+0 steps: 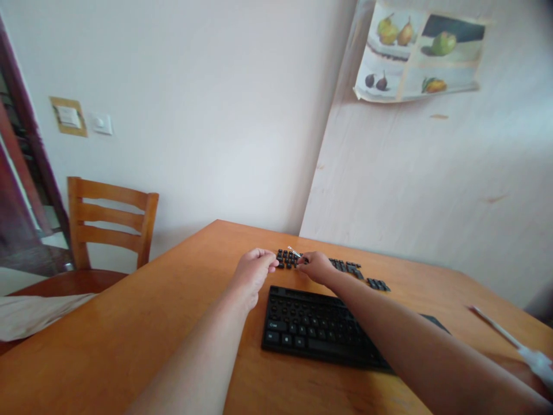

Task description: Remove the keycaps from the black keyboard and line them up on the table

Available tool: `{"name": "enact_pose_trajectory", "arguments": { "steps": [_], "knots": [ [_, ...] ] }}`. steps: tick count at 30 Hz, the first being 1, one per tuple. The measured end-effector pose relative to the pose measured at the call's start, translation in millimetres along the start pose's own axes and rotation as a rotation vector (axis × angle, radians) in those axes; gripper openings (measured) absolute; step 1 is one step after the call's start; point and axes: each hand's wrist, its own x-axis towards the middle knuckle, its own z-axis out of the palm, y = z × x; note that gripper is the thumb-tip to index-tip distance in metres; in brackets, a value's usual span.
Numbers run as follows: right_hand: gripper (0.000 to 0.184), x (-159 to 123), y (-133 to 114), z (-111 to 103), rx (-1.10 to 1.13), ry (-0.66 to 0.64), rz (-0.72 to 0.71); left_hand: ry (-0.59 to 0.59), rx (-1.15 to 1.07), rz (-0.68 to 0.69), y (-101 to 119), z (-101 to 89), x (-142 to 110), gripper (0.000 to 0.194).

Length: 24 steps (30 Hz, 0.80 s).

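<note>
My left hand (254,270) is closed in a pinch above the table, just left of the loose keycaps (283,258); whatever its fingertips hold is too small to make out. Beside it, my right hand (317,267) grips a keycap puller (295,252), whose thin silver prongs point up and to the left. Several black keycaps lie in rows beyond both hands, partly hidden by the right one. Nearer to me is a black keyboard (302,331) with some of its keys still fitted at the lower left. My right forearm covers much of its right side.
The wooden table (194,311) meets a white wall at the back. More keycaps (378,285) lie to the right. A thin white stick-like object (496,327) rests at the far right. A wooden chair (110,222) stands on the left.
</note>
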Motion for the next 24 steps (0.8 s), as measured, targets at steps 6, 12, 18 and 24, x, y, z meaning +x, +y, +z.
{"name": "enact_pose_trajectory", "arguments": {
  "steps": [6, 12, 18, 24],
  "knots": [
    [0.015, 3.0, 2.2, 2.4, -0.018, -0.005, -0.018, -0.012, 0.011, -0.007, 1.2, 1.5, -1.8, 0.015],
    [0.016, 2.6, 2.7, 5.7, -0.021, 0.0, -0.034, -0.015, 0.026, 0.002, 0.1, 1.7, -1.8, 0.017],
    [0.016, 3.5, 2.1, 5.7, -0.026, -0.006, -0.04, -0.008, 0.034, 0.001, -0.6, 1.9, -1.5, 0.016],
    [0.018, 3.7, 1.7, 4.8, -0.03, -0.007, -0.023, -0.011, 0.033, 0.0, -0.7, 1.9, -1.3, 0.017]
  ]
}}
